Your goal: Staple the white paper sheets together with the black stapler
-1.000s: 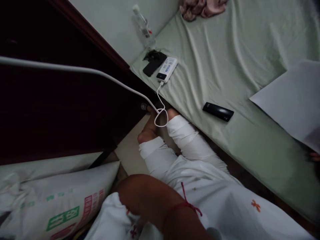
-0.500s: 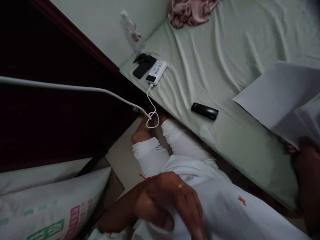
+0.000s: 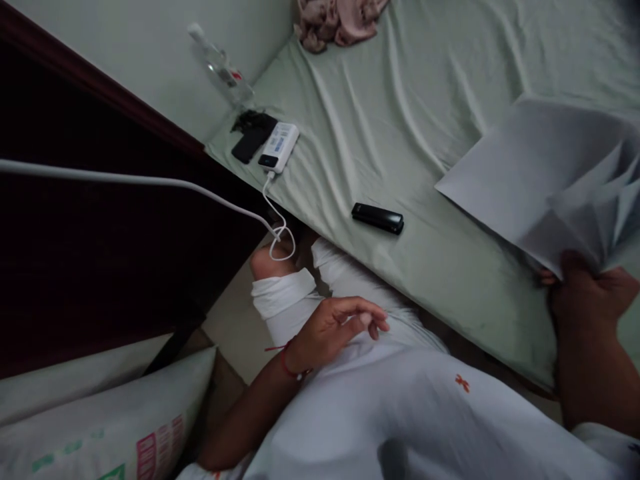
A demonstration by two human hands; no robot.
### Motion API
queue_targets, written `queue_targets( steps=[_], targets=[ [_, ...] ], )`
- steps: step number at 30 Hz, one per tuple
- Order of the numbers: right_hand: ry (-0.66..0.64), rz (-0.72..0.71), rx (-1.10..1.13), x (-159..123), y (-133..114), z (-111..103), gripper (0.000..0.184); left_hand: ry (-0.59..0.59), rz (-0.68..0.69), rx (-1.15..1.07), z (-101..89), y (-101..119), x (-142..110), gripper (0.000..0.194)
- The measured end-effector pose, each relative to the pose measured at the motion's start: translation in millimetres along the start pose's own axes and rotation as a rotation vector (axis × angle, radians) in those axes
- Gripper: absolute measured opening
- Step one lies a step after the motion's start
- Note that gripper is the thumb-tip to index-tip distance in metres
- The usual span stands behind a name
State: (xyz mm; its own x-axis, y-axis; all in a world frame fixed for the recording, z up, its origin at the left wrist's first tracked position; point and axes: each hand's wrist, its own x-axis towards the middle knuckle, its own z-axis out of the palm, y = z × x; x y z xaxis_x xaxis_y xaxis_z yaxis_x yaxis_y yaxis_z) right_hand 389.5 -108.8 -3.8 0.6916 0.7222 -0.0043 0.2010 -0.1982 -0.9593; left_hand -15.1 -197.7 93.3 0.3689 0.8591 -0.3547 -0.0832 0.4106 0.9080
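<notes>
— Fingers (image 3: 575, 263) of the right hand (image 3: 593, 290) grip a sheaf of white papers (image 3: 495, 180) by its lower edge, the leaves fanning apart toward the right.

— And where are the papers?

— Above the near part of a bed (image 3: 450, 280) spread with a pale green sheet; whether any corner touches the sheet, one cannot tell.

— The left hand (image 3: 325, 333)?

— Over the person's white-clad lap, a red string bracelet (image 3: 286, 360) at the wrist. Its fingers curl loosely, released, with nothing seen between them.

— What lies between the papers and the wall?

— A black oblong object (image 3: 377, 218), resembling a stapler, rests on the bed near its edge. Farther off, a white power bank (image 3: 280, 148) lies just beside a dark flat item (image 3: 250, 143), with a white cable (image 3: 283, 240) plugged in and looping over the bed's edge. Near the wall, a clear bottle (image 3: 223, 67) stands upright; a crumpled pink cloth (image 3: 343, 23) lies at the top.
</notes>
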Motion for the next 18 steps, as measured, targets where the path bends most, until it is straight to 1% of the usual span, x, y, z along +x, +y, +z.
queue_targets(
  steps=[2,3,6,8,11,15,18],
  targets=[
    [-0.063,-0.036,0.006,-1,1,-2,0.011,0.093,-0.148,0.088,4.7,-5,6,0.051],
    [-0.078,-0.041,0.0,-2,1,-2,0.009,0.12,-0.202,0.103,5.7,-9,8,0.057],
    [-0.096,-0.037,-0.016,-5,-3,-2,0.006,0.163,-0.291,0.091,3.6,-22,10,0.065],
    [-0.094,-0.029,0.005,-5,-5,-1,0.008,0.202,-0.316,0.077,-0.2,-31,9,0.064],
    [-0.056,-0.004,0.005,-4,-4,0,0.013,0.236,-0.323,0.093,-4.5,-39,8,0.058],
    [-0.011,-0.005,-0.054,-1,1,-2,0.019,0.207,-0.327,0.134,-4.5,-45,9,0.054],
    [-0.021,0.001,-0.071,0,-1,-2,0.017,0.17,-0.344,0.143,-4.1,-47,8,0.053]
  ],
)
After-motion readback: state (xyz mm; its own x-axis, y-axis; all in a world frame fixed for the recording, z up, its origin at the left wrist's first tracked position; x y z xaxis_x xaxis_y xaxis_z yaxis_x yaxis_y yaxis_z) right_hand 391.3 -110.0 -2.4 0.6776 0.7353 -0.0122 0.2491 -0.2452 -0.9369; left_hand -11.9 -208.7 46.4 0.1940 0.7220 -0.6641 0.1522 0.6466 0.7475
